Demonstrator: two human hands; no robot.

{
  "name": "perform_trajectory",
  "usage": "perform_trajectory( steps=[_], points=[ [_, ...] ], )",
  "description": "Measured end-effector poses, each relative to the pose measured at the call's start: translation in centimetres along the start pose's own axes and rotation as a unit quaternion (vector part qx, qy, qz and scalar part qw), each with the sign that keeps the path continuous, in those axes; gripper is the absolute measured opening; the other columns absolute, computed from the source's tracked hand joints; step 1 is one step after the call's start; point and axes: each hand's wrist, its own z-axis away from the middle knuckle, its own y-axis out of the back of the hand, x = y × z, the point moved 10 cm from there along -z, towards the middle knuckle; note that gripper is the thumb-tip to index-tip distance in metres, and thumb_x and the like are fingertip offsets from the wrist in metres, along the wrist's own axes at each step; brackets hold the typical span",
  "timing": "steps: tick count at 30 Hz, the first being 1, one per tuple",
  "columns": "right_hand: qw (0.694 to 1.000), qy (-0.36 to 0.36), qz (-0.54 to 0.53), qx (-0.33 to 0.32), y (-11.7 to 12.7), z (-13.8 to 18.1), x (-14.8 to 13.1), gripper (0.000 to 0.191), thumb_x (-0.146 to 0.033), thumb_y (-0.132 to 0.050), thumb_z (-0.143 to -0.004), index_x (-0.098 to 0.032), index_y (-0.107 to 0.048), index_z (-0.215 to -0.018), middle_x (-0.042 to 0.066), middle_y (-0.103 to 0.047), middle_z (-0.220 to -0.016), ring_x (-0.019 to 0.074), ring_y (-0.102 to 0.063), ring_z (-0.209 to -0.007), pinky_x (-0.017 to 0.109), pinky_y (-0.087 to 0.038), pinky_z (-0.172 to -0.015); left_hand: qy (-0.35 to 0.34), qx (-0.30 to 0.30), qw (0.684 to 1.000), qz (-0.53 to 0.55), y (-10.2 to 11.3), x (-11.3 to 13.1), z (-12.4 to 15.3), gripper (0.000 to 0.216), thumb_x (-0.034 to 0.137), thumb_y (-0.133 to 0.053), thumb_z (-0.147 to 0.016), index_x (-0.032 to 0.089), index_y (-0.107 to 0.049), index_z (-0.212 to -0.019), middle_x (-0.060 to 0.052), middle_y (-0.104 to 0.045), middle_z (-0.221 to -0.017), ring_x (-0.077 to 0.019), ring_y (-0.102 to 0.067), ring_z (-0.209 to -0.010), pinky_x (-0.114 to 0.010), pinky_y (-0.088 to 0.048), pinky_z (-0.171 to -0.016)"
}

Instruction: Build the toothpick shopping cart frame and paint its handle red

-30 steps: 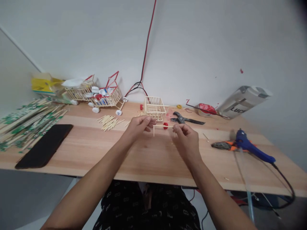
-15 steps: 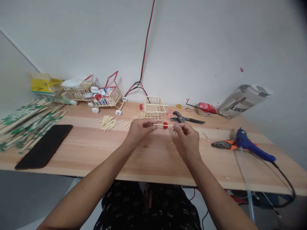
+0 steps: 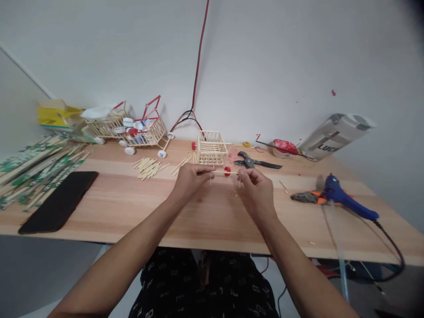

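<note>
Between both hands a small frame of thin wooden sticks (image 3: 222, 172) is held level above the table, with short sticks pointing down near its ends. My left hand (image 3: 192, 180) pinches its left end, and my right hand (image 3: 255, 185) pinches the right end. Just behind the stick lies a red bottle cap (image 3: 227, 171). Further back stands a small open basket (image 3: 212, 150) made of wooden sticks, with another red cap (image 3: 193, 145) at its left side.
Left are cut sticks (image 3: 149, 168), two stick carts (image 3: 149, 132), a black phone (image 3: 59, 203) and bundled skewers (image 3: 39, 168). Right are dark cutters (image 3: 247, 160), a red-stained cup (image 3: 284, 149), orange-handled pliers (image 3: 304, 198) and a blue glue gun (image 3: 344, 201) with its cord.
The whole view has shifted slightly. Both hands keep the same pinch on the stick frame, and nothing else has visibly moved.
</note>
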Motion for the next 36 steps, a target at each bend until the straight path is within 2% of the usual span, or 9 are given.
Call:
perform_trajectory(
  steps=[6,9,13,17,21,26,33,36],
  points=[
    [1.000,-0.001,-0.013,-0.005,-0.1,-0.1,0.1,0.029,-0.045,-0.064,-0.078,-0.019,-0.058,-0.067,-0.003,-0.053,-0.057,0.0089,-0.042,-0.046,0.020,-0.034,-0.041,0.004,-0.002,1.000,-0.010,0.2,0.1,0.0,0.019,0.015,-0.073,-0.071,0.018,-0.078,-0.089,-0.006,-0.076,-0.094,-0.0222,-0.072,-0.085,-0.036,-0.055,-0.082],
    [0.999,-0.012,-0.029,-0.021,-0.4,-0.2,0.5,0.030,-0.046,-0.065,-0.078,-0.018,-0.059,-0.069,-0.003,-0.052,-0.056,0.0091,-0.042,-0.046,0.021,-0.034,-0.042,0.012,-0.002,1.000,0.006,0.3,0.0,-0.1,0.020,0.017,-0.073,-0.071,0.017,-0.078,-0.090,-0.007,-0.077,-0.090,-0.0204,-0.071,-0.081,-0.033,-0.055,-0.077],
    [0.998,-0.013,-0.040,-0.048,-1.0,-0.5,0.7,0.030,-0.046,-0.066,-0.077,-0.017,-0.061,-0.070,-0.004,-0.049,-0.053,0.0089,-0.040,-0.046,0.021,-0.031,-0.043,0.026,-0.011,0.997,0.077,0.4,-0.4,-0.4,0.033,0.018,-0.075,-0.068,0.012,-0.075,-0.100,-0.007,-0.076,-0.082,-0.0160,-0.068,-0.070,-0.027,-0.052,-0.066],
    [0.997,0.000,-0.050,-0.067,-1.2,-0.9,0.0,0.032,-0.048,-0.066,-0.076,-0.017,-0.062,-0.070,-0.004,-0.049,-0.053,0.0090,-0.041,-0.048,0.021,-0.031,-0.045,0.037,-0.028,0.987,0.152,0.4,-0.4,-0.5,0.042,0.021,-0.076,-0.066,0.009,-0.071,-0.106,-0.006,-0.074,-0.075,-0.0134,-0.066,-0.066,-0.023,-0.049,-0.061],
    [0.996,0.046,-0.033,-0.069,-0.6,-1.2,-1.9,0.032,-0.047,-0.066,-0.077,-0.016,-0.063,-0.069,-0.003,-0.053,-0.054,0.0092,-0.045,-0.051,0.022,-0.034,-0.051,0.056,-0.042,0.984,0.165,0.6,0.0,-0.2,0.040,0.027,-0.079,-0.066,0.011,-0.070,-0.101,-0.007,-0.074,-0.079,-0.0135,-0.066,-0.070,-0.021,-0.048,-0.058],
    [0.993,0.102,-0.005,-0.063,-0.2,-1.4,-5.0,0.027,-0.043,-0.064,-0.081,-0.017,-0.064,-0.072,-0.003,-0.055,-0.055,0.0101,-0.049,-0.054,0.022,-0.037,-0.056,0.033,-0.040,0.988,0.146,1.5,1.9,-0.2,0.034,0.032,-0.081,-0.063,0.012,-0.070,-0.088,-0.007,-0.073,-0.077,-0.0148,-0.066,-0.067,-0.023,-0.049,-0.058],
    [0.977,0.209,0.012,-0.028,-1.0,-3.3,-10.8,0.020,-0.035,-0.062,-0.084,-0.018,-0.066,-0.075,-0.002,-0.061,-0.061,0.0108,-0.054,-0.057,0.023,-0.042,-0.058,-0.083,0.019,0.989,0.124,4.9,6.4,-2.6,0.027,0.025,-0.079,-0.066,0.012,-0.072,-0.089,-0.007,-0.073,-0.083,-0.0158,-0.068,-0.077,-0.027,-0.054,-0.073],
    [0.967,0.253,-0.004,-0.014,-1.5,-4.0,-12.4,0.016,-0.031,-0.062,-0.084,-0.018,-0.066,-0.077,-0.001,-0.065,-0.067,0.0114,-0.059,-0.062,0.024,-0.046,-0.063,-0.122,0.035,0.986,0.113,5.6,7.4,-3.9,0.021,0.022,-0.076,-0.070,0.012,-0.072,-0.088,-0.007,-0.073,-0.084,-0.0155,-0.067,-0.078,-0.028,-0.054,-0.074]
  ],
)
